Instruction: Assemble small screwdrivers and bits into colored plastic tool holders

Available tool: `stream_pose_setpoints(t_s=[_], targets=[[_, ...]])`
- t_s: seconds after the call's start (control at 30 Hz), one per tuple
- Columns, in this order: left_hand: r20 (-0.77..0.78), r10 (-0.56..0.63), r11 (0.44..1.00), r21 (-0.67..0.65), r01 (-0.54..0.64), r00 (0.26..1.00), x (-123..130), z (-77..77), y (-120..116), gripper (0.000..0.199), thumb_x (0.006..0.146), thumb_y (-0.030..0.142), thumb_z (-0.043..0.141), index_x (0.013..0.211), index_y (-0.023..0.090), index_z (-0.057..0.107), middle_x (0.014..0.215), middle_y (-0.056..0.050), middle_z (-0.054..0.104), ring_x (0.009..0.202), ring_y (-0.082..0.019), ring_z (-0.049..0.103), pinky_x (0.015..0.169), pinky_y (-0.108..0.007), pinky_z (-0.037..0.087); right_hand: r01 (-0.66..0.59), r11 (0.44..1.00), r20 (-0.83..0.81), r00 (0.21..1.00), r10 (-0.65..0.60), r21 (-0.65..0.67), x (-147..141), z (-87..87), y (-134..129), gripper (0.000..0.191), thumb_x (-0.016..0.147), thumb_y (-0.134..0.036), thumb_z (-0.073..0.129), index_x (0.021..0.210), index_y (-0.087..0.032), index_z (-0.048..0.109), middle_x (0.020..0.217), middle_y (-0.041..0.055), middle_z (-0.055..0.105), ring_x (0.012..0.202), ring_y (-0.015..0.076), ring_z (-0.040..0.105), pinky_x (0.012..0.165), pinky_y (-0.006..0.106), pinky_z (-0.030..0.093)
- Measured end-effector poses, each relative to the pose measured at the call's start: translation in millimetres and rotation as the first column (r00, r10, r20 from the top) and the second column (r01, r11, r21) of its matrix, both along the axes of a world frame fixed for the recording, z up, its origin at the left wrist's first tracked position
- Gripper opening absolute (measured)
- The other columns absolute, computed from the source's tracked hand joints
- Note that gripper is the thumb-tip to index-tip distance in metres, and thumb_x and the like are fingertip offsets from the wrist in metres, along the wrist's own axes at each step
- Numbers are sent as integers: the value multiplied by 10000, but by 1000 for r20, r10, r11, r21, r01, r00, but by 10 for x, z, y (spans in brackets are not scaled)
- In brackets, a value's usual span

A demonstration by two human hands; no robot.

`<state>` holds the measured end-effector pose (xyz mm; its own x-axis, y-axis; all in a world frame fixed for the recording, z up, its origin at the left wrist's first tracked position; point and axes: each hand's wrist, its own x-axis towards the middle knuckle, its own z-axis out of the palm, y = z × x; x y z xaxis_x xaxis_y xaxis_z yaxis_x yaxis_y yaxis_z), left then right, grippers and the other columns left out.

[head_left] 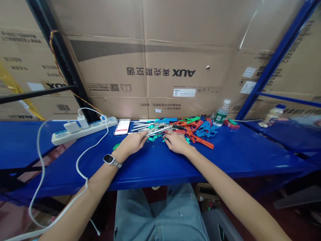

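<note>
This looks like a small assembly workshop set up among storage racking. A blue bench (240,159) sits between rack posts, a black post (64,67) at left and a blue post (276,60) at right. Printed cardboard (160,53) walls its far side. Loose metal rods (139,128) and coloured plastic parts (204,142) lie heaped there, with a power strip (86,130) at left.
</note>
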<state>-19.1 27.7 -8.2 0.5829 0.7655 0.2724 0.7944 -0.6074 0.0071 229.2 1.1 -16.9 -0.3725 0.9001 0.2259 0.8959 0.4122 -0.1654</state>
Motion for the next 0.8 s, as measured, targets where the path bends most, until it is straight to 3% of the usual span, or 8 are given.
stream_pose_setpoints(t_s=[0.07,0.17,0.27,0.33,0.4,0.47,0.57,0.8], targets=[[2,-3,1000,-2,3,1000,0,-1,0,297,1088,379,325,1055,204,563,955,-95,728,846,-270,696,708,-325,440,-43,999,-51,998,44,5,-5,-34,28,248,994,-243,526,1156,-212,711,1305,118,676,1165,262,655,916,344,507],[1,5,1000,8,-6,1000,-13,-5,11,304,1089,382,320,1055,198,560,931,-92,717,824,-272,692,693,-329,431,-64,998,-422,905,57,-4,20,-62,141,176,976,-245,539,994,-194,706,1054,88,733,958,213,688,838,328,524],[-15,22,1000,12,-22,1000,-26,-1,23,313,1088,386,312,1045,195,557,875,-85,698,791,-274,684,677,-333,425,-9,994,-862,499,-93,-113,102,-42,278,222,974,-384,525,922,-203,643,680,-12,611,559,134,555,523,246,456],[-24,25,1000,12,-25,999,-26,5,22,317,1087,390,309,1045,197,557,863,-85,696,786,-275,683,674,-334,426,-50,986,-966,214,-145,-159,152,-16,330,279,907,-502,608,914,-223,600,606,-58,533,465,104,457,404,201,351],[-22,15,1000,10,-15,1000,-17,10,14,324,1087,394,305,1039,198,558,866,-88,701,785,-277,684,676,-338,430,-109,983,-988,64,-142,-148,165,-1,339,359,817,-559,701,898,-232,575,609,-66,534,464,90,450,370,179,322],[-7,-6,1000,4,6,1000,-5,10,2,330,1087,394,302,1033,198,562,882,-92,709,790,-277,687,687,-343,438,-139,983,-992,46,-115,-120,139,-3,325,408,767,-583,745,885,-232,575,614,-64,538,475,90,463,358,175,337],[24,-39,999,-8,39,999,6,4,-8,328,1087,392,304,1047,201,568,923,-96,717,813,-277,691,704,-347,451,-147,986,-992,110,-62,-78,91,-19,309,436,751,-612,753,890,-228,599,601,-60,517,484,103,468,344,187,342],[16,-5,1000,-12,5,1000,-23,-8,14,354,1083,418,293,1008,205,566,866,-93,706,776,-285,687,680,-349,443,-66,997,-987,155,38,28,129,-18,315,457,780,-661,712,896,-233,600,629,-47,507,474,99,420,359,206,299]])
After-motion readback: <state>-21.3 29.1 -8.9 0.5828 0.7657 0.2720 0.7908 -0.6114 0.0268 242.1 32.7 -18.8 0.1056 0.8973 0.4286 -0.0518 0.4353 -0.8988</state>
